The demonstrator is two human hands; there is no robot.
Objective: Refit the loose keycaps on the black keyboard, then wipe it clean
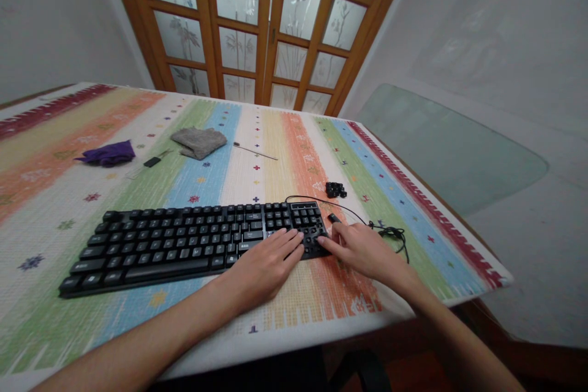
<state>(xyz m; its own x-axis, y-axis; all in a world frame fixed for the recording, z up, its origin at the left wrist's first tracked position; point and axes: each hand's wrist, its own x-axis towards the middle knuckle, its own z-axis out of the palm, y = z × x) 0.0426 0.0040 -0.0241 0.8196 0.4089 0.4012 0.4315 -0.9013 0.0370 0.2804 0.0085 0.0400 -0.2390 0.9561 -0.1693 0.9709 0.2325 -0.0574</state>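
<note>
A black keyboard (174, 242) lies at a slant across the striped tablecloth. At its right end, several number-pad keys are off and the dark sockets (313, 237) show. My left hand (269, 260) rests palm down over the keys left of these sockets, fingers stretched out. My right hand (361, 248) is at the keyboard's right edge. Its thumb reaches onto the edge by the sockets, apart from the bent index finger. Just beyond that finger is a small black piece (334, 218); its kind is unclear. Loose black keycaps (335, 190) sit in a cluster farther back.
The keyboard's cable (394, 234) lies coiled to the right. Farther back are a grey cloth (199, 142), a purple cloth (109, 154), a small black object (152, 162) and a thin rod (255, 151) with a dark end. The tablecloth's front edge (294, 343) is near me.
</note>
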